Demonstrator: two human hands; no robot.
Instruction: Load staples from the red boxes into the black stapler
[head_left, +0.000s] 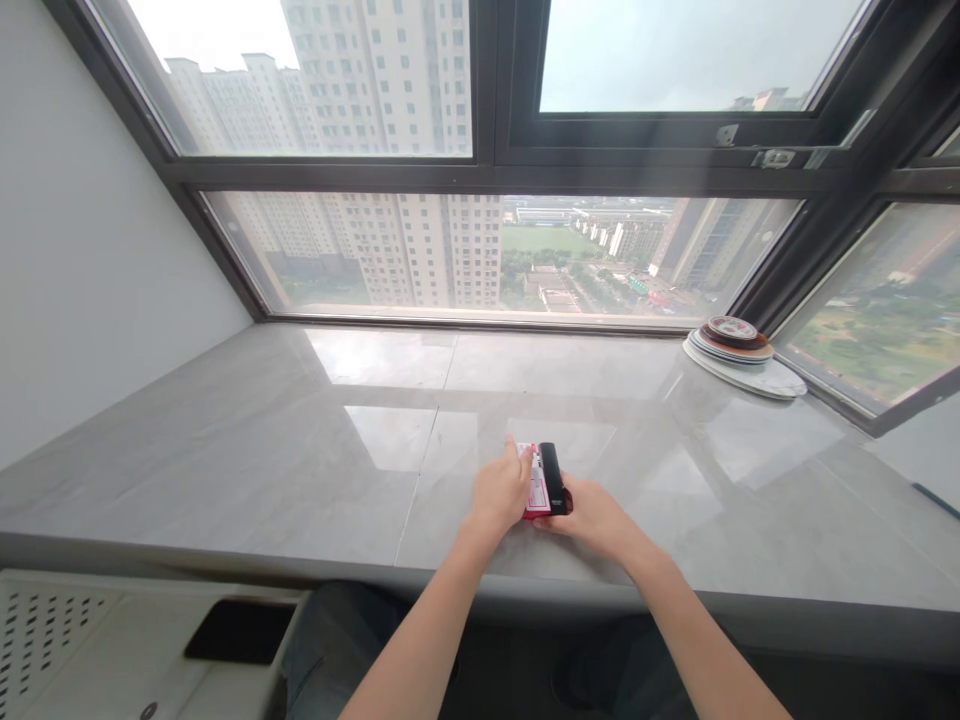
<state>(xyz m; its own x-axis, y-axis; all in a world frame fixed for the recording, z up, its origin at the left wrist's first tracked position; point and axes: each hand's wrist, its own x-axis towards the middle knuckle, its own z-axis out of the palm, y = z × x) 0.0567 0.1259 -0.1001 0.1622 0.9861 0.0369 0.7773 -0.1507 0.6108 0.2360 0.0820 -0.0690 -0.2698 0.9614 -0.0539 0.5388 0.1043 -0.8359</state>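
Between my two hands is a small box [553,478], black along its right part, with a red-and-white face on the left. What kind of box it is I cannot make out. My left hand [501,495] grips it from the left, its fingers lying over the red-and-white face. From the right, my right hand [595,515] closes around the black part and the lower corner; some of its fingertips are hidden behind the box. The box is just above or on the grey tiled ledge [337,480]; which of the two is unclear.
A stack of round plates or lids [739,362] sits at the ledge's far right corner by the window. Dark window frames [487,178] border the back. Below the front edge at left, a dark phone-like slab [240,632] lies on a white perforated surface [82,665].
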